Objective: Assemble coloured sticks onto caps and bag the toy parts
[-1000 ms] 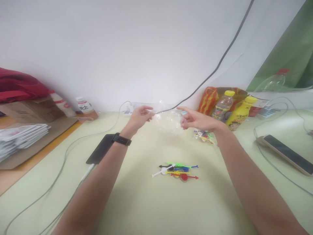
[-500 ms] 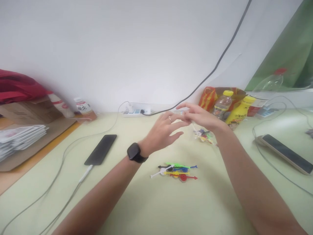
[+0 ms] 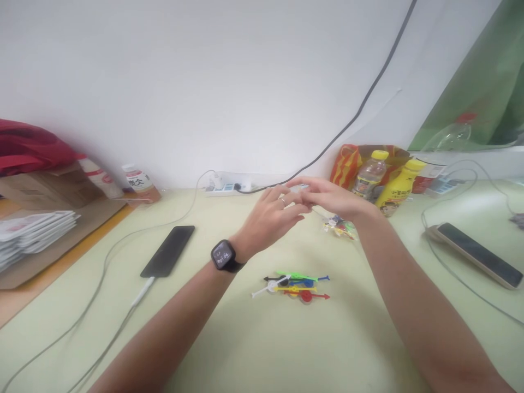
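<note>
My left hand (image 3: 275, 219), with a ring and a black smartwatch (image 3: 223, 255), meets my right hand (image 3: 341, 200) above the far middle of the table. The fingertips of both are bent together and touch. Whatever lies between them is hidden or too small to make out. Nearer me, below the hands, plastic spinner arrows lie in a loose pile: a white arrow (image 3: 272, 286), a red arrow (image 3: 307, 297), and black, green, blue and yellow ones. Behind my right wrist lies a clear plastic bag (image 3: 339, 227) with more coloured pieces.
A black phone (image 3: 168, 251) on a charging cable lies left; another phone (image 3: 480, 255) lies right. Bottles, including a yellow bottle (image 3: 400, 188), stand against the wall. A power strip (image 3: 228, 186) sits at the back. White packets (image 3: 36, 229) are stacked far left.
My left fingers and thumb have closed in, from spread to bunched against my right fingertips. My right hand has dipped slightly. The watch face has lit up. The arrow pile is unchanged.
</note>
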Motion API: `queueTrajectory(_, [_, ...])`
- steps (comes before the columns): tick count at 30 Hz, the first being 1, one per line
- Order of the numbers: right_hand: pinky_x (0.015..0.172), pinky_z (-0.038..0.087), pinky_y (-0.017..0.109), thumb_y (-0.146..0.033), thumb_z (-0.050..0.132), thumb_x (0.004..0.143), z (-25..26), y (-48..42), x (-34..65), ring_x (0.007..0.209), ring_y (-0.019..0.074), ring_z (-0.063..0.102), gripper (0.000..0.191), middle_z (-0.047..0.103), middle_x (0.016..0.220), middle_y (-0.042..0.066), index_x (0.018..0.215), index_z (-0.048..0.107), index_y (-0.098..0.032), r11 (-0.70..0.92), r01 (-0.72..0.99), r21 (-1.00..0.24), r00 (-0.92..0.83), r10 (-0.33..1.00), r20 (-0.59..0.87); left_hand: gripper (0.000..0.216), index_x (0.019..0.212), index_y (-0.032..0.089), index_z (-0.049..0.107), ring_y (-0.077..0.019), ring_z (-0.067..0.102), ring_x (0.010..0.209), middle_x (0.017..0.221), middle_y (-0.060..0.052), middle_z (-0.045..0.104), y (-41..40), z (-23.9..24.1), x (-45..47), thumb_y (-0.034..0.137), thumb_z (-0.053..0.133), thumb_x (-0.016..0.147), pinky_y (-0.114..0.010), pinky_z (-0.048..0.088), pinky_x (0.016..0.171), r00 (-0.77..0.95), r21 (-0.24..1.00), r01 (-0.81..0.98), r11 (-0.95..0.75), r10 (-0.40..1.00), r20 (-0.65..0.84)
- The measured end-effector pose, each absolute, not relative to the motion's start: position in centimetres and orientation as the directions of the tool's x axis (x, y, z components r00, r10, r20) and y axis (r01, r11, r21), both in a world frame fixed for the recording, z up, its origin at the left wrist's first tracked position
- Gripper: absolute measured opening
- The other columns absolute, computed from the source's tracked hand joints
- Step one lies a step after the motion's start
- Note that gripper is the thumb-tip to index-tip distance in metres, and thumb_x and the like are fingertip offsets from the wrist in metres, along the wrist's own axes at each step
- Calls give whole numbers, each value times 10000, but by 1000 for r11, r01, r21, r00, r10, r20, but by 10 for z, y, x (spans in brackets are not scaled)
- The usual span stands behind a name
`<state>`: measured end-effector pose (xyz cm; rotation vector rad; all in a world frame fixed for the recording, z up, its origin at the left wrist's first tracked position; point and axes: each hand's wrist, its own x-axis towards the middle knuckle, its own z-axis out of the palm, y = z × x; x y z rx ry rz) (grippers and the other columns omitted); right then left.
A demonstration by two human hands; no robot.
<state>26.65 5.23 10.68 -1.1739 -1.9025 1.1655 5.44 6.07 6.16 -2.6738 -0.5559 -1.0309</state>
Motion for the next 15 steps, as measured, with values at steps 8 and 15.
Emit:
queueTrajectory(8, [918, 488, 391, -476, 677, 915, 113, 49, 271, 974, 242, 657, 447, 722, 912, 49, 1312, 635, -275, 355, 271, -894, -416, 881, 224, 153, 947, 248, 715, -254, 563, 1010, 934, -50, 737, 63, 69, 49, 239, 576, 1011, -420, 428, 903, 600, 66, 447, -892, 354, 717])
queueTrajectory(15, [1173, 305, 526, -639, 692, 856, 65, 91, 308, 1435, 322, 442, 778, 597, 1440, 129, 1512, 464, -289, 345, 27, -938, -738, 640, 215, 62, 963, 224, 620, -194, 637, 950, 972, -30, 714, 62, 78, 48, 237, 580, 1009, -360, 483, 904, 420, 412, 412, -812, 571, 705])
